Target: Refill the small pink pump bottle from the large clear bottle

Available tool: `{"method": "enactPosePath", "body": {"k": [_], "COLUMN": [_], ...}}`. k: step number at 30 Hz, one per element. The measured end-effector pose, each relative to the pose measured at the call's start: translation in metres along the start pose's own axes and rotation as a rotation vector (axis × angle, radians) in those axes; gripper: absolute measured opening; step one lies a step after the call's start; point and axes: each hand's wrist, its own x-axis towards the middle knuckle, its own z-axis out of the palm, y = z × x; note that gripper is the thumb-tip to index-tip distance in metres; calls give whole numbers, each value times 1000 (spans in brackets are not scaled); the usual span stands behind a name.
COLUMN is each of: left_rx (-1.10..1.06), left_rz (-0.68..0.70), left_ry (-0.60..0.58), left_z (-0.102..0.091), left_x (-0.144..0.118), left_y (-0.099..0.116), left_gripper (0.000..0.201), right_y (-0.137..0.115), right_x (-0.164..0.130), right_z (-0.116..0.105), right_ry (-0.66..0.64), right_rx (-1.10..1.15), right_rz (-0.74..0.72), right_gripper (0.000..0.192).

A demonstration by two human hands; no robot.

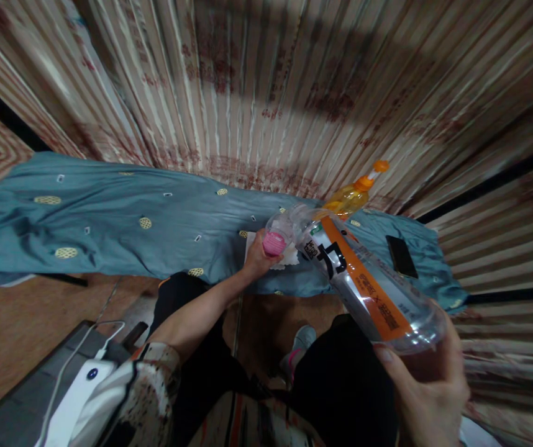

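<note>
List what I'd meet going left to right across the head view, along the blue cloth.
White device low at left → left hand holding pink cap → clear bottle held by right hand → orange bottle behind it → black phone.

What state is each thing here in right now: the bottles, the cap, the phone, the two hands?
Clear bottle: uncapped, tilted on its side, looks empty.
Pink cap: off the bottle, in the fingers.
Left hand: closed on the pink cap.
Right hand: gripping the clear bottle's base.
Orange bottle: capped, lying on the blue cloth.
Phone: screen dark, flat on the cloth.
</note>
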Motion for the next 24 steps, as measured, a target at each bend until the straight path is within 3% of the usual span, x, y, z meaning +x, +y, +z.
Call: {"method": "enactPosePath", "body": {"k": [24], "left_rx": [-22], "left_rz": [-6], "left_ry": [30], "left_z": [2], "left_x": [-3], "left_y": [4], "left_gripper": [87], "right_y": [-1], "right_x": [3], "right_z": [4], "right_ry": [25], "right_rx": [1], "right_rz": [-38], "right_gripper": [114]}}
